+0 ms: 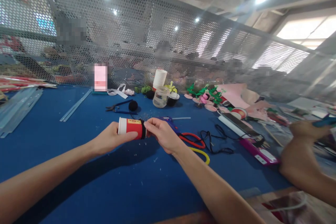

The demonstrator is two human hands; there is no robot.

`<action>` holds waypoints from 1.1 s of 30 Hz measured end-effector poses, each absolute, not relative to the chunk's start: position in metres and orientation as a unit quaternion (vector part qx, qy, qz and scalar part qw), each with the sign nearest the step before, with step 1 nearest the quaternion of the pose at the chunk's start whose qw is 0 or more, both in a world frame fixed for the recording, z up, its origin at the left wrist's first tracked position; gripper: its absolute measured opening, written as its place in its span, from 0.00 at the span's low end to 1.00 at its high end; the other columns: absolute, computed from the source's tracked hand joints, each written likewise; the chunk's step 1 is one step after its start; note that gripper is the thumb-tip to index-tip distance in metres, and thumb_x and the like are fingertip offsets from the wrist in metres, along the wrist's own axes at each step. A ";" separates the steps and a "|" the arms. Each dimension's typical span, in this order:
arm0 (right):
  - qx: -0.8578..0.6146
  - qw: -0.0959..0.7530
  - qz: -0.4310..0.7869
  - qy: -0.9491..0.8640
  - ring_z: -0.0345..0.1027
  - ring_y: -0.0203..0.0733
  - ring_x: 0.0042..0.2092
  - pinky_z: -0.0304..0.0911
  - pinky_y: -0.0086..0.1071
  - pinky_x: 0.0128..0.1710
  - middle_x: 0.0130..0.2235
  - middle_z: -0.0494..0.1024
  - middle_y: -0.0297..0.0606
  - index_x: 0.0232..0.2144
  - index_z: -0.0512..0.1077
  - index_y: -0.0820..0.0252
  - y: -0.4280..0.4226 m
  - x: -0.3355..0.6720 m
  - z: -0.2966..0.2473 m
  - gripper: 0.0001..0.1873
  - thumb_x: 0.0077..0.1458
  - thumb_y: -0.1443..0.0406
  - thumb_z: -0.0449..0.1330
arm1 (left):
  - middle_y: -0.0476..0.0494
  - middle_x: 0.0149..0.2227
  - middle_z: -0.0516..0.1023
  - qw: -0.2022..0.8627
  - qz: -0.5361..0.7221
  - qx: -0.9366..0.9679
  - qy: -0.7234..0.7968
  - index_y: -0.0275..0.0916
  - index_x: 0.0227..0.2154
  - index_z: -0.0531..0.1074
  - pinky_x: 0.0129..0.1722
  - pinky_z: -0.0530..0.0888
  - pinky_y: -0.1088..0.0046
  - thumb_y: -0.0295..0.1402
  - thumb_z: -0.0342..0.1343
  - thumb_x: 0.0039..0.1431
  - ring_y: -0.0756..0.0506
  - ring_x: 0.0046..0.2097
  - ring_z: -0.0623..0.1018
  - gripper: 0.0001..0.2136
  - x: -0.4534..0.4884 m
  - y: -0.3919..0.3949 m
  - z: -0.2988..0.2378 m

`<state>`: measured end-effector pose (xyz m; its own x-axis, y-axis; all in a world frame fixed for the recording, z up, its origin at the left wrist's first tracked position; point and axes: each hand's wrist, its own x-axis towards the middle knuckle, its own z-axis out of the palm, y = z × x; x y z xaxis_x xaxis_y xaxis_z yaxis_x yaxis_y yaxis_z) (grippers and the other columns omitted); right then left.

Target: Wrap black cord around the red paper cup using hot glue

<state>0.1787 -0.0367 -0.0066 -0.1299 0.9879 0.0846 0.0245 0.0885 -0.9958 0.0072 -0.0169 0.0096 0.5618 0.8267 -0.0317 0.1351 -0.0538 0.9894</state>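
My left hand (pixel 110 138) is wrapped round a paper cup (pixel 132 126) lying on its side in the air above the blue table (pixel 110 189). The cup is white at its left end and has a red sleeve with a yellow label. A black band (pixel 144 129) circles its right end. At that end my right hand (pixel 166 134) is closed in a pinch, with thumb and forefinger against the band. What lies between those fingertips is hidden. Just behind the hands are pliers (pixel 117 105) with dark blue handles and a black ball (pixel 133 105).
Scissors with red (pixel 195 141) and yellow handles (pixel 203 154) lie beside my right forearm, near a black cable (pixel 210 140). Behind stand a clear jar (pixel 161 97) and stacked white cups (pixel 160 78). Another person's arm (pixel 301 157) reaches in at right. A perforated metal screen (pixel 118 42) borders the back.
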 end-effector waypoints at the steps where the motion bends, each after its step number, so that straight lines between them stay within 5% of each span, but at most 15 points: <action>1: -0.456 0.482 0.478 -0.576 0.56 0.29 0.23 0.52 0.26 0.26 0.20 0.64 0.28 0.21 0.62 0.63 -0.040 0.178 -0.007 0.10 0.47 0.61 0.53 | 0.47 0.27 0.76 0.635 0.299 0.615 0.359 0.34 0.29 0.74 0.29 0.66 0.78 0.36 0.57 0.43 0.50 0.29 0.72 0.11 0.008 -0.017 0.011; 5: -0.451 0.446 0.384 -0.670 0.56 0.30 0.24 0.53 0.25 0.25 0.21 0.63 0.28 0.21 0.60 0.61 -0.052 0.175 -0.004 0.08 0.49 0.64 0.52 | 0.45 0.25 0.77 0.762 0.279 0.454 0.366 0.34 0.25 0.73 0.27 0.68 0.78 0.38 0.55 0.44 0.50 0.26 0.73 0.11 0.009 -0.015 0.013; 12: -0.495 0.490 0.199 -0.689 0.63 0.36 0.36 0.58 0.30 0.36 0.34 0.70 0.38 0.32 0.64 0.61 -0.056 0.178 -0.008 0.08 0.53 0.64 0.47 | 0.49 0.19 0.75 0.678 0.304 0.546 0.388 0.33 0.21 0.73 0.23 0.63 0.81 0.35 0.58 0.42 0.53 0.22 0.69 0.09 0.010 -0.016 0.002; 21: -0.403 0.432 0.271 -0.760 0.54 0.38 0.52 0.50 0.38 0.50 0.49 0.65 0.41 0.46 0.57 0.59 -0.064 0.170 -0.013 0.16 0.55 0.67 0.42 | 0.54 0.17 0.69 0.615 0.287 0.629 0.380 0.35 0.21 0.71 0.21 0.61 0.81 0.36 0.56 0.43 0.55 0.20 0.64 0.09 0.011 -0.021 -0.002; 28: -0.403 0.431 0.337 -0.733 0.59 0.37 0.49 0.52 0.36 0.48 0.47 0.68 0.40 0.46 0.59 0.58 -0.064 0.170 -0.011 0.15 0.56 0.66 0.42 | 0.53 0.17 0.67 0.584 0.280 0.636 0.420 0.34 0.21 0.70 0.21 0.58 0.79 0.40 0.55 0.42 0.54 0.20 0.63 0.11 0.013 -0.019 -0.007; 33: -0.589 0.442 0.186 -0.651 0.66 0.38 0.39 0.59 0.31 0.40 0.38 0.72 0.44 0.38 0.64 0.63 -0.036 0.207 -0.003 0.14 0.53 0.62 0.46 | 0.55 0.13 0.60 0.529 0.265 0.654 0.472 0.34 0.15 0.64 0.18 0.51 0.77 0.43 0.53 0.42 0.54 0.17 0.57 0.15 0.011 -0.015 -0.010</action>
<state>0.2067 -0.0356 -0.0030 0.0843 0.9306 0.3561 0.6028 0.2370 -0.7619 0.0105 -0.0153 -0.0100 0.4148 0.8971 -0.1522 0.3369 0.0039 0.9415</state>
